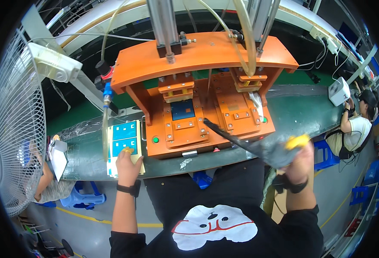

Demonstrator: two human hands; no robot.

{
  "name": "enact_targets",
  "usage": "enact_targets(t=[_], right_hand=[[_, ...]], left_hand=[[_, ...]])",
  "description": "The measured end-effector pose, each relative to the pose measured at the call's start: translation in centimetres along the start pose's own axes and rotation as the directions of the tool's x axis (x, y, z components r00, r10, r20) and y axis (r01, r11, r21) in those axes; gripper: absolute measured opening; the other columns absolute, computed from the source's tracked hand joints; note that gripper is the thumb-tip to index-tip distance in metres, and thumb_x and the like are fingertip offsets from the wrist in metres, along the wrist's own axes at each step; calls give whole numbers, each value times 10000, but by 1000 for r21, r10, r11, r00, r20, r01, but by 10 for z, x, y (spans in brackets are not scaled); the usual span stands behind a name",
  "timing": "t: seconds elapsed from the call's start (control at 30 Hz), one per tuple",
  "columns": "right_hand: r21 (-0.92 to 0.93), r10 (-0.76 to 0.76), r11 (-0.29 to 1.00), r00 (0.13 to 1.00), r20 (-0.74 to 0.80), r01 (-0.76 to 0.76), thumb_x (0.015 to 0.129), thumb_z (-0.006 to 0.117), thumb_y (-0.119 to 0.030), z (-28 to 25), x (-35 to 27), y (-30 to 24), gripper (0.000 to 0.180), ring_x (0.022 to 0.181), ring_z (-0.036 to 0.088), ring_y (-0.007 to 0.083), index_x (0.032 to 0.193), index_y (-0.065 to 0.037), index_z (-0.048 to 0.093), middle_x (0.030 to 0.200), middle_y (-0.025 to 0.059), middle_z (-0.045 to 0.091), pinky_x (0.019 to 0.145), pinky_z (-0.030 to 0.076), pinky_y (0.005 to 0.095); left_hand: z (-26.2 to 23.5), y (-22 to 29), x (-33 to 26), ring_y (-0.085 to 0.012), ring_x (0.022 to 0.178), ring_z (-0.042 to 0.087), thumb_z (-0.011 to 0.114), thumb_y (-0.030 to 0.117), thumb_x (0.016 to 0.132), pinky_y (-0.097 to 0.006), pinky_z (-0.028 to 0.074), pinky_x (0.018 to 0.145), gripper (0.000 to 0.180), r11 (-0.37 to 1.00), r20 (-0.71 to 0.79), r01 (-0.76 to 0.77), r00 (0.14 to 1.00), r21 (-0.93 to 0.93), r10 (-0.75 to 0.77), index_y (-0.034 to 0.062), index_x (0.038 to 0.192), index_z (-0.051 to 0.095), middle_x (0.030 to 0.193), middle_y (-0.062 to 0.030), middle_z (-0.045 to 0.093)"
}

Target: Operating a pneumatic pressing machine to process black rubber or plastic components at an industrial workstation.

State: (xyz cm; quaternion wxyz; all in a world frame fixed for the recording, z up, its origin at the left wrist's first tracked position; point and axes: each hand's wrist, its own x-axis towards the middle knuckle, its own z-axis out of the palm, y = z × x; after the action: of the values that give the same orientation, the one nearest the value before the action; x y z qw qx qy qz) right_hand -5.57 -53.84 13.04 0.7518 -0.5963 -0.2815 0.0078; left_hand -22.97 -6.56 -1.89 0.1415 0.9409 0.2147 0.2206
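While the left hand (129,165) touched the blue sheets (124,131) left of the orange press (206,50), thumb and fingers apart, the right hand (300,164), near the press's front right corner, had its fingers clamped on a blurred dark object (262,149). Another blue sheet (181,110) lay on the press's left side.

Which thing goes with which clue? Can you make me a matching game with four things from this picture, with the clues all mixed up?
Things:
1. Left hand
2. Right hand
3. Big machine
4. Fan

Clues:
A. Orange, standing on the green table
B. Holding a dark blurred thing
C. At the far left of the picture, with a wire grille
D. Fingers at the blue sheets

Right pairs: 1-D, 2-B, 3-A, 4-C
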Motion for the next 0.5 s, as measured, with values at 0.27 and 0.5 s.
enact_targets(t=[0.27,0.5], right_hand=[[-253,-334,554,490,805,793,744,737,-4,125,72,61,352,719,570,303,1092,-36,690,775,78,566,659,471,408],[-352,-284,531,553,783,771,813,690,-34,156,95,103,94,773,599,336,890,-38,637,785,112,607,734,481,441]], left_hand=[[10,-5,-6,-369,1001,666,858,198,757,-473,518,822,344,999,-46,45,998,8,-44,32,1014,701,1065,-158,691],[13,-7,-3,-346,941,674,813,198,811,-465,496,815,187,995,-109,102,989,16,-100,56,884,715,1042,-132,720]])
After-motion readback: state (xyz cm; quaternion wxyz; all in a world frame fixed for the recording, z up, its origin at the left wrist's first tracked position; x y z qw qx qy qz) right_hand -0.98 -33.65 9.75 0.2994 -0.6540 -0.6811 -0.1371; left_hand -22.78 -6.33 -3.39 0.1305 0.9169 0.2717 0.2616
